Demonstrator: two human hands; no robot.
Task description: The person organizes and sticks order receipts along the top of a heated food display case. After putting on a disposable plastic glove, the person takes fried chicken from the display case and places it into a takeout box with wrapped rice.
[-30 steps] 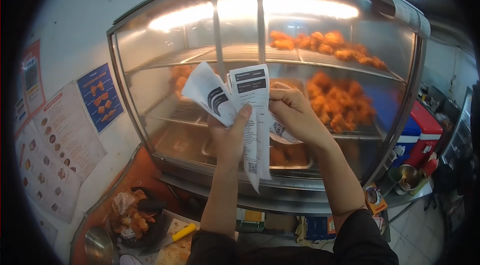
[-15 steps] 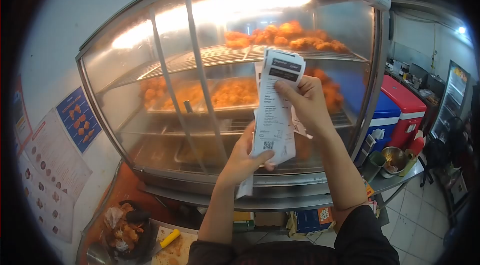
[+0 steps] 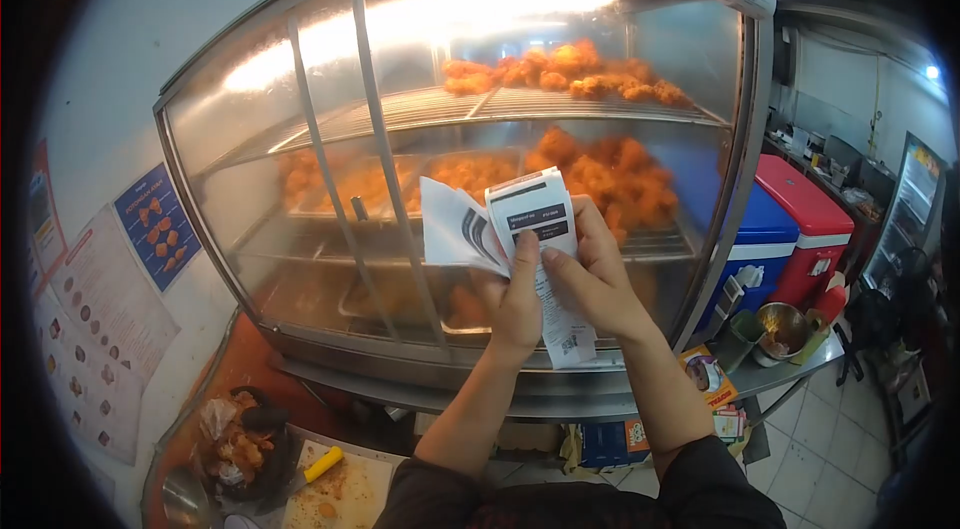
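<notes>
Several long printed receipts (image 3: 570, 324) are held up in front of the glass warmer cabinet. My left hand (image 3: 515, 304) pinches them with the thumb on the front. One receipt sheet (image 3: 455, 229) fans out to the left of that hand, its upper part bent over. On the right edge of the front receipt, my right hand (image 3: 595, 274) grips with its thumb near the dark printed blocks. Both thumbs lie close together. Behind the papers, the cabinet (image 3: 510, 354) holds fried chicken (image 3: 605, 179) on wire shelves.
At lower left, a yellow-handled knife (image 3: 323, 464) rests on a stained cutting board (image 3: 350, 494) beside a dark bowl of chicken pieces (image 3: 235, 444). Blue (image 3: 750, 219) and red (image 3: 800, 204) coolers stand right of the cabinet, near a metal bowl (image 3: 785, 329).
Both hands have shifted their hold on the receipts and drawn closer together. The papers have come lower, and one sheet now spreads out to the left.
</notes>
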